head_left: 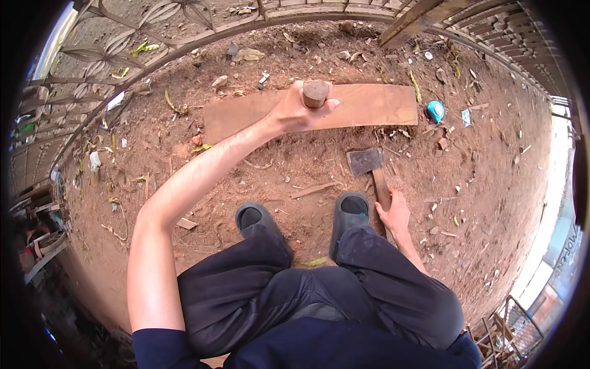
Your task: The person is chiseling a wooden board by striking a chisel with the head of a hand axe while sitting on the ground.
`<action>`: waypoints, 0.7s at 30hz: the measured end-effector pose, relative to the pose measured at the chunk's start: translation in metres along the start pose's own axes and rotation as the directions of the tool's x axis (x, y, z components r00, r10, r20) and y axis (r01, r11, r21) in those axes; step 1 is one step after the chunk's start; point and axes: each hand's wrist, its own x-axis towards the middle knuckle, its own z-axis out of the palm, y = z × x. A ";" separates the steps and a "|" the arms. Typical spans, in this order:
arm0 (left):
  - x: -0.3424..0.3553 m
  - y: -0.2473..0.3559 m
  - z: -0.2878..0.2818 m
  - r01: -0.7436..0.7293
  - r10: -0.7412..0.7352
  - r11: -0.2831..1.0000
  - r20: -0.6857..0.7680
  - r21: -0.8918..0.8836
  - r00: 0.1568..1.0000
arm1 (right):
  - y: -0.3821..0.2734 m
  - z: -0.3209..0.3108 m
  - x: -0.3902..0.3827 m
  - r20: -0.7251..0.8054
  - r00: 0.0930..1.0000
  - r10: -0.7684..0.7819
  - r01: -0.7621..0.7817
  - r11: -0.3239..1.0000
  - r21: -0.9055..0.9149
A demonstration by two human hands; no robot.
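My left hand is wrapped round a wooden piece, whose blunt end faces up at me. It stands over a flat reddish-brown board lying on the dirt; my fist hides its lower end, so I cannot tell if it touches the board. To the right, by my shoe, my right hand is closed on the wooden handle of a hatchet. The hatchet's dark metal head points away from me, low over or on the ground, short of the board.
A turquoise tape measure lies past the board's right end. Wood scraps and litter dot the dirt. An ornate metal railing curves along the far side, and a wooden post stands at back right. Grey shoes are between my hands.
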 end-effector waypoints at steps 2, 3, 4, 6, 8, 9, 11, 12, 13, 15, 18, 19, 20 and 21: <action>0.003 0.000 0.000 -0.003 0.003 1.000 -0.009 -0.012 1.000 | 0.000 0.001 0.000 -0.018 1.000 -0.019 0.019 1.000 -0.013; 0.004 0.001 -0.001 0.018 -0.018 1.000 -0.008 0.004 1.000 | 0.000 0.002 0.000 -0.022 0.999 -0.031 0.030 0.999 -0.020; 0.004 0.001 -0.001 0.039 -0.039 0.999 -0.007 0.021 0.999 | 0.000 0.003 0.000 -0.026 0.999 -0.042 0.042 0.999 -0.026; 0.005 0.003 0.002 0.040 -0.040 0.999 -0.001 0.026 0.999 | 0.000 0.004 -0.001 -0.026 0.999 -0.036 0.035 0.999 -0.030; 0.005 0.007 0.005 0.043 -0.043 0.999 0.006 0.031 0.999 | 0.001 0.006 -0.002 -0.023 0.999 -0.031 0.030 0.999 -0.032; 0.005 0.009 0.006 0.046 -0.046 0.999 0.020 0.015 0.999 | 0.002 0.008 -0.002 -0.020 0.999 -0.032 0.031 0.999 -0.028; 0.003 0.009 0.008 0.049 -0.049 0.999 0.035 -0.004 0.998 | 0.001 0.009 -0.002 -0.016 0.999 -0.031 0.031 0.999 -0.024; 0.001 0.006 0.009 0.065 -0.062 0.997 0.047 -0.047 0.997 | -0.002 0.010 -0.002 -0.021 0.999 -0.033 0.032 0.999 -0.013; -0.001 0.004 0.009 0.080 -0.075 0.993 0.059 -0.089 0.995 | -0.004 0.010 -0.001 -0.027 0.999 -0.034 0.034 0.999 -0.002; 0.000 0.012 0.012 0.028 -0.024 0.999 0.074 -0.044 0.997 | -0.001 0.009 0.002 -0.008 1.000 -0.014 0.014 1.000 -0.006; -0.001 0.014 0.014 -0.051 0.050 0.999 0.105 0.002 0.993 | -0.004 0.003 0.005 0.015 0.999 0.042 -0.043 0.998 0.051; -0.002 0.013 0.014 -0.076 0.076 0.997 0.125 -0.002 0.989 | -0.007 0.000 0.006 0.023 0.996 0.086 -0.088 0.990 0.109; -0.002 0.014 0.013 -0.077 0.077 0.997 0.125 -0.002 0.989 | -0.010 -0.003 0.007 0.022 0.996 0.087 -0.089 0.990 0.109; -0.003 0.015 0.013 -0.040 0.043 0.999 0.113 -0.027 0.993 | -0.013 -0.008 0.007 0.056 0.991 0.119 -0.126 0.979 0.158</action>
